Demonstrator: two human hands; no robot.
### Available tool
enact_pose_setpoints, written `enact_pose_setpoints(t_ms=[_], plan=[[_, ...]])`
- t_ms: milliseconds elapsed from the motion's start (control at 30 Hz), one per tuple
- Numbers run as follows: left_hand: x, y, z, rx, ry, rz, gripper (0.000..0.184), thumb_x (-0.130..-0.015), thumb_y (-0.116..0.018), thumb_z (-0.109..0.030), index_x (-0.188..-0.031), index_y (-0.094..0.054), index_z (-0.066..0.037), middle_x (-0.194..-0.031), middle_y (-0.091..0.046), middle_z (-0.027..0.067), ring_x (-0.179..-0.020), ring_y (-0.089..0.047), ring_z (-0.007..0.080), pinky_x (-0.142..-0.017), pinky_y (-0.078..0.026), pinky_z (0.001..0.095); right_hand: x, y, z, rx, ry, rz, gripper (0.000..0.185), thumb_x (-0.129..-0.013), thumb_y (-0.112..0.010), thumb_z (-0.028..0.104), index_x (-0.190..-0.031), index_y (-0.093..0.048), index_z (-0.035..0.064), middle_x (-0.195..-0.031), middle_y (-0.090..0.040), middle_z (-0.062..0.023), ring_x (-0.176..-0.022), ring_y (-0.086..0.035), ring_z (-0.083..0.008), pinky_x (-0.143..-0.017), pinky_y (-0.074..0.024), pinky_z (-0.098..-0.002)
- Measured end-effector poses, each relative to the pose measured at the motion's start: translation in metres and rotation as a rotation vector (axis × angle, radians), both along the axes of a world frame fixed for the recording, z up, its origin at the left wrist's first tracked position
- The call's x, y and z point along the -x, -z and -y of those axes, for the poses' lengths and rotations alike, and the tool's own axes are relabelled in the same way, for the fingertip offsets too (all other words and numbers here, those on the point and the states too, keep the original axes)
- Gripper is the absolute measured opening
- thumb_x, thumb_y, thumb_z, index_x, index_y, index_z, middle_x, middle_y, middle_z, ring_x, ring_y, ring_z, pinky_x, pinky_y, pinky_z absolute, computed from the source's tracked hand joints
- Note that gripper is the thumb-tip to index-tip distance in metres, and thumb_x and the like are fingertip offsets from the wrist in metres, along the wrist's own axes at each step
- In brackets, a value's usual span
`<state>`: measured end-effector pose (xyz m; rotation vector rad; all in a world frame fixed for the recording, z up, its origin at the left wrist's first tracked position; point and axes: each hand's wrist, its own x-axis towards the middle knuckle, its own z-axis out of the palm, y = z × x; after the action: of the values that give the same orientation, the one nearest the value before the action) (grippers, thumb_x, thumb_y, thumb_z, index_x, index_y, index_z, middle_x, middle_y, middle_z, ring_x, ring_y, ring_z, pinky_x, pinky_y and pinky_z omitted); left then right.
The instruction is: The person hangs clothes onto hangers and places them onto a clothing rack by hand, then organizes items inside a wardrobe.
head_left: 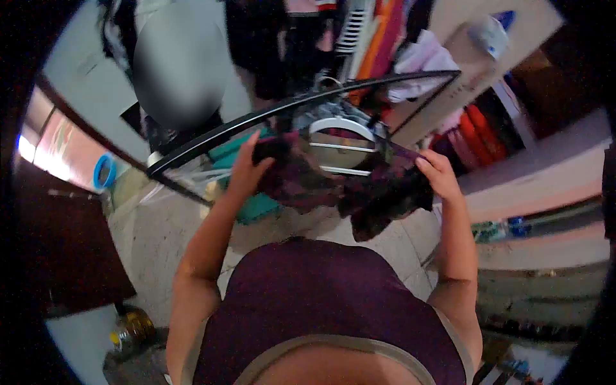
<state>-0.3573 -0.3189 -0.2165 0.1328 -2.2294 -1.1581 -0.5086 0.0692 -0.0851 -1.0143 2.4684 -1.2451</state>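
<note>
A dark purple and black patterned top [301, 176] hangs on a white hanger [343, 124] with white crossbars, below a black clothes rail [269, 110]. My left hand [247, 170] is at the left shoulder of the top, thumb and fingers on either side of the dark cloth. At the opposite side, my right hand [441, 173] pinches the edge of the fabric. Between the hands the top is spread wide, its lower part bunched and drooping to the right. A teal cloth [256, 208] shows behind my left hand.
More clothes [369, 38] hang behind the rail, with a pale lilac garment [423, 64] at its right. Red clothes [478, 131] fill a shelf on the right. At left are a blue ring-shaped object [104, 171] and a dark brown panel [70, 237]. A yellow-capped bottle [133, 326] stands lower left.
</note>
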Motion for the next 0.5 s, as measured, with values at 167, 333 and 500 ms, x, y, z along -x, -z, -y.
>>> enact_pose_setpoints(t_ms=[167,333,500], plan=[[0.002,-0.026,0.004,0.011,0.093,0.049,0.034,-0.083,-0.055,-0.009,-0.117,-0.051,-0.006,-0.104,-0.060,0.0153,-0.094,-0.058,0.0312,-0.085,-0.043,0.0328,-0.003,-0.007,-0.028,0.060,0.073,0.112,0.018,-0.088,-0.051,0.017,-0.082,-0.055,0.0003,-0.073,-0.049,0.0036,-0.071,-0.044,-0.0074,-0.065,-0.0379,-0.0231],[0.005,-0.061,0.004,0.214,0.141,0.106,0.031,-0.085,-0.053,-0.016,-0.115,-0.052,-0.007,-0.103,-0.059,0.0174,-0.094,-0.057,0.0330,-0.082,-0.044,0.0340,-0.010,-0.009,-0.040,0.270,0.035,0.337,0.021,-0.089,-0.052,0.020,-0.078,-0.053,0.0019,-0.073,-0.047,0.0052,-0.070,-0.042,-0.0059,-0.063,-0.0367,-0.0229],[0.018,-0.127,-0.057,0.376,0.254,0.112,0.025,-0.081,-0.059,-0.020,-0.100,-0.055,-0.003,-0.087,-0.059,0.0179,-0.083,-0.057,0.0345,-0.073,-0.044,0.0348,-0.008,-0.024,-0.040,0.184,-0.004,0.259,0.026,-0.090,-0.051,0.024,-0.074,-0.050,0.0037,-0.070,-0.044,0.0052,-0.068,-0.041,-0.0066,-0.063,-0.0365,-0.0231]])
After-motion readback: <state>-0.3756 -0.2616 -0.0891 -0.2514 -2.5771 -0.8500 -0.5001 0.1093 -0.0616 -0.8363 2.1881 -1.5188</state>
